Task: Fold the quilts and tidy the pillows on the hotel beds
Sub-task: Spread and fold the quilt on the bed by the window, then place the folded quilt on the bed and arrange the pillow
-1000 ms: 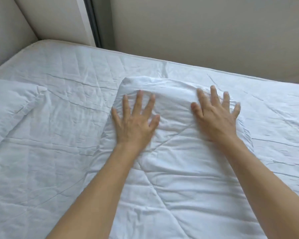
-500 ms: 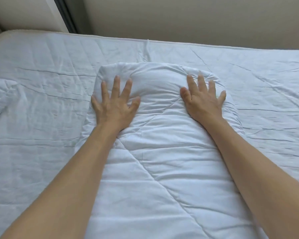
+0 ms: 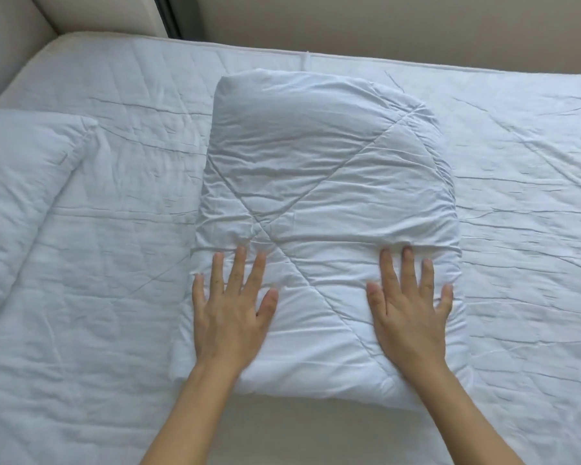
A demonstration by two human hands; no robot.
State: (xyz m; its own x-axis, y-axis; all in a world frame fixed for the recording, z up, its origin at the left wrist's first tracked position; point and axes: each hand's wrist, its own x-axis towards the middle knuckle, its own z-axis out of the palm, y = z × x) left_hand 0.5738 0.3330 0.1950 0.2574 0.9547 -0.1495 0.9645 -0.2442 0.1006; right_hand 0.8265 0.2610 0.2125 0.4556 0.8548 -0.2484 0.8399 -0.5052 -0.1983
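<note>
A folded white quilt (image 3: 326, 182) with diagonal stitch lines lies as a thick rectangle in the middle of the bed. My left hand (image 3: 233, 310) rests flat on its near left part, fingers spread. On the near right part my right hand (image 3: 411, 310) presses flat the same way, holding nothing. A white pillow (image 3: 17, 182) lies at the left edge of the view, apart from the quilt.
The bed's white quilted mattress cover (image 3: 524, 229) stretches to the right and left of the quilt. A beige wall (image 3: 383, 25) runs along the far side, and a padded headboard (image 3: 4, 52) stands at the far left corner.
Both hands have slid from the quilt's far end back toward me to its near half. The view has pulled back, showing the whole folded quilt and the pillow at left.
</note>
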